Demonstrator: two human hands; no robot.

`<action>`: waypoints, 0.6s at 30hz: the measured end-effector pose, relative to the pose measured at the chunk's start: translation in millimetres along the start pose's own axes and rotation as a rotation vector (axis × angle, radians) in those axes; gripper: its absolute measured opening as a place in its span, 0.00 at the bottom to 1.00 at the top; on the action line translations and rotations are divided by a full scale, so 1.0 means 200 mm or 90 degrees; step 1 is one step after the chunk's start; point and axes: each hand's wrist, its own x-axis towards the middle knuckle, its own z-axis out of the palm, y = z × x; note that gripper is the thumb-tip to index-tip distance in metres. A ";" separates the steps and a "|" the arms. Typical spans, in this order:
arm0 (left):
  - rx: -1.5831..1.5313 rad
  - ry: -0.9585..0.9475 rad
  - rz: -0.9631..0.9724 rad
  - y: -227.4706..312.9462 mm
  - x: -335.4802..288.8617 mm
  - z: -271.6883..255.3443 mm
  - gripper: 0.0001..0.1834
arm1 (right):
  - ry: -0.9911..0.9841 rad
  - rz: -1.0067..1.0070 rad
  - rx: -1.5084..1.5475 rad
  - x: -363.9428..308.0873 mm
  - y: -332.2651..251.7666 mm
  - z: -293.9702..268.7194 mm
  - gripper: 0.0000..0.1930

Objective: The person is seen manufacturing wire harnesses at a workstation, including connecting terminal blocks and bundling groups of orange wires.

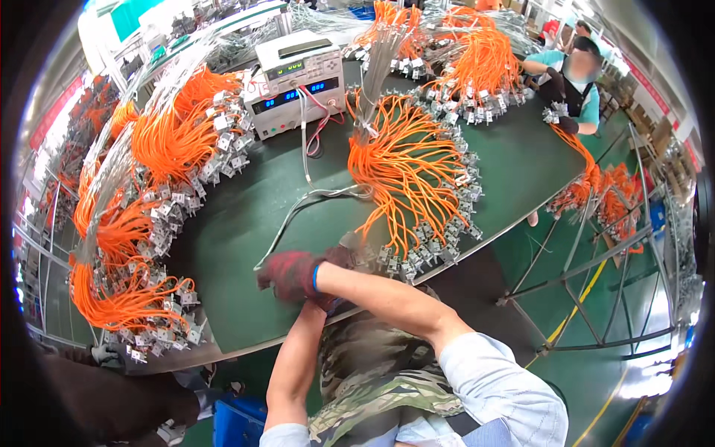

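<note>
My right arm reaches across to the left. At its end, my right hand (289, 275), in a dark red and grey glove with a blue cuff, hovers over the near edge of the green-topped table (238, 223), smeared by motion. A pale test lead (279, 237) ends beside its fingers; whether they hold anything is unclear. My left forearm passes beneath my right wrist. Past that wrist shows a blurred grey glove, apparently my left hand (341, 255), its fingers indistinct. To its right lies a bundle of orange cables (402, 160) with silvery metal connectors (428, 242).
A bench instrument (294, 86) with lit displays stands at the back, leads trailing from it. More orange cable bundles (171, 141) line the table's left side. Across the table, a person (577, 86) in dark gloves handles cables. A metal frame rack (596, 298) stands on the right.
</note>
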 end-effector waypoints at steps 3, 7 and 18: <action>-0.007 0.006 0.019 0.01 -0.02 0.02 0.29 | 0.014 0.091 0.014 0.05 -0.22 -0.05 0.23; -0.012 0.033 0.063 -0.02 0.01 0.13 0.31 | 0.099 -0.196 -0.012 0.18 -0.08 -0.02 0.21; -0.130 0.100 0.042 0.13 0.13 -0.06 0.45 | 0.850 0.010 0.309 -0.49 0.57 -0.61 0.24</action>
